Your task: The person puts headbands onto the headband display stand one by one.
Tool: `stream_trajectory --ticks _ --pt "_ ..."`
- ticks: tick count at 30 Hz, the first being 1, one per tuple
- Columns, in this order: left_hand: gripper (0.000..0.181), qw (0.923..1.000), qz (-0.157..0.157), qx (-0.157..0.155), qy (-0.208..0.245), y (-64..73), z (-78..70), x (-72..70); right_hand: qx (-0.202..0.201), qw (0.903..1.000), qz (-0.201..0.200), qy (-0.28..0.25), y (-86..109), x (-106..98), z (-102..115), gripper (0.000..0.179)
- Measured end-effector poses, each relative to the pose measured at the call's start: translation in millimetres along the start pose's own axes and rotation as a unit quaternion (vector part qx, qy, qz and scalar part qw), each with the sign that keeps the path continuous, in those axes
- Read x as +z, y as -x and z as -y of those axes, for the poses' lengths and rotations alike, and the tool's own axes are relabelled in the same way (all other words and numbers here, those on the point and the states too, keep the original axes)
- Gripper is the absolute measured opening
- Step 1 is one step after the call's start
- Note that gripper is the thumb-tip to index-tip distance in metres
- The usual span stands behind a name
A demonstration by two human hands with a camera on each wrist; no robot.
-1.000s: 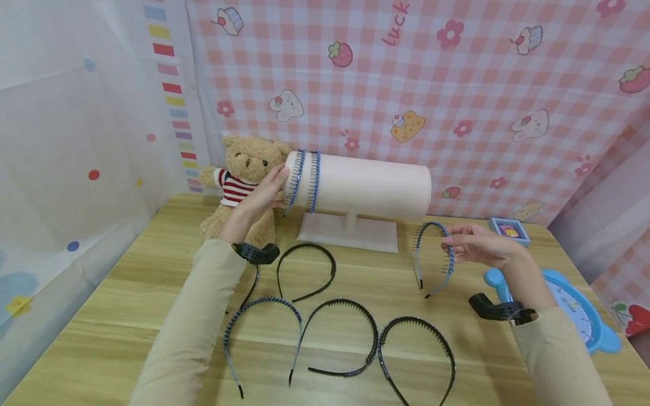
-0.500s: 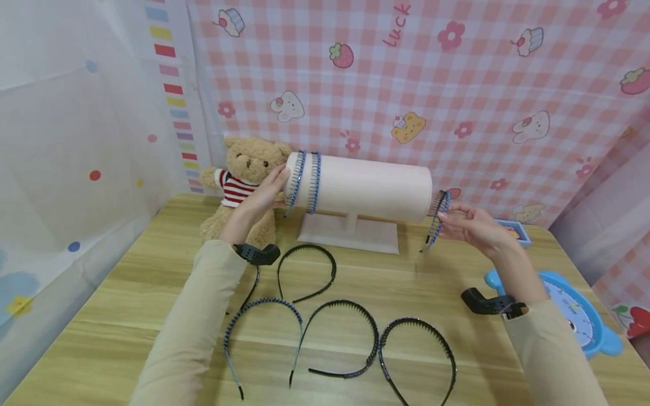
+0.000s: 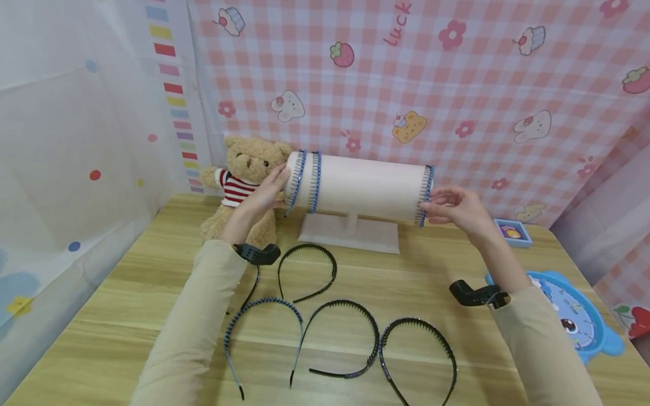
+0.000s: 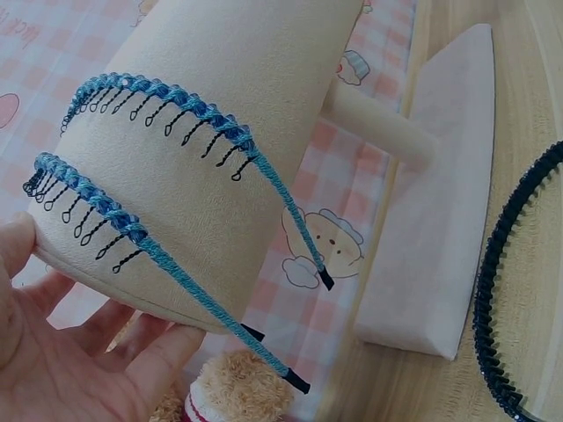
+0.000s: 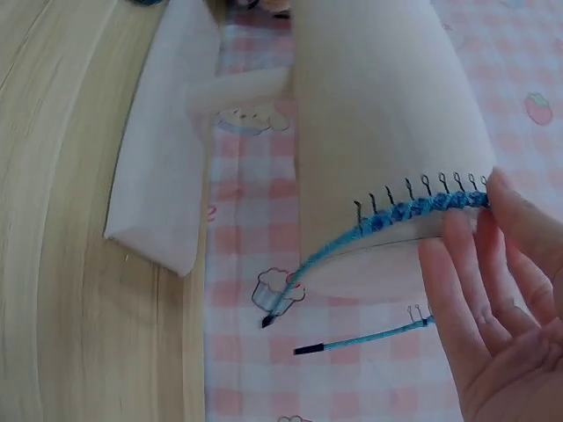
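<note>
My right hand (image 3: pixel 454 210) pinches a blue toothed headband (image 3: pixel 425 197) between thumb and fingertips, at the end of the pale roll (image 3: pixel 373 186) nearest those fingers. Its teeth point inward from my grip, along the roll; how far round it sits I can't tell. My left hand (image 3: pixel 261 194) grips the opposite end, thumb at the rim and fingers curled at the end face. Right beside my left thumb, a blue headband (image 3: pixel 297 183) lies over the roll, and a second blue headband (image 3: pixel 315 183) sits just farther in from my fingers. A teddy bear (image 3: pixel 254 152) in a striped top is behind my left hand. Between my hands and lower, the roll's base (image 3: pixel 376 234) stands on the wooden table (image 3: pixel 406 276). Nearer me than my left fingers lie a black headband (image 3: pixel 307 246) and a loose blue headband (image 3: pixel 261 300). Beyond my right wrist is a small blue frame (image 3: pixel 513 232); a blue clock (image 3: pixel 574 316) is partly behind my right sleeve (image 3: pixel 543 344).
</note>
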State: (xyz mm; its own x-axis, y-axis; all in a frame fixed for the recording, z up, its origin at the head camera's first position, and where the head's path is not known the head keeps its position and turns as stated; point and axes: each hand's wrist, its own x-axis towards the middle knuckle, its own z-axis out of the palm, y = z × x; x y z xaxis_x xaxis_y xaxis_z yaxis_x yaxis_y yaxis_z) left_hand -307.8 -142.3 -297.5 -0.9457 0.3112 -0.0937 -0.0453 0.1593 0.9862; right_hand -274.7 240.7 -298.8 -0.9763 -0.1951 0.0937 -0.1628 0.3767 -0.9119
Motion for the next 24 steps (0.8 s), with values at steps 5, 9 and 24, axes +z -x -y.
stream_trajectory --ticks 5,9,24 --pt "0.058 1.0 -0.002 0.001 -0.005 3.1 -3.8 1.6 -0.007 0.9912 -0.065 0.115 -1.2 4 4 0.042" --pt "0.059 1.0 -0.006 0.0 -0.003 -2.6 1.6 -1.0 0.004 0.982 -0.084 0.169 -2.8 3 6 0.065" --pt "0.061 0.9997 -0.015 0.009 -0.018 -16.4 17.7 -6.3 -0.06 0.9748 0.039 0.211 -26.3 -7 6 0.094"
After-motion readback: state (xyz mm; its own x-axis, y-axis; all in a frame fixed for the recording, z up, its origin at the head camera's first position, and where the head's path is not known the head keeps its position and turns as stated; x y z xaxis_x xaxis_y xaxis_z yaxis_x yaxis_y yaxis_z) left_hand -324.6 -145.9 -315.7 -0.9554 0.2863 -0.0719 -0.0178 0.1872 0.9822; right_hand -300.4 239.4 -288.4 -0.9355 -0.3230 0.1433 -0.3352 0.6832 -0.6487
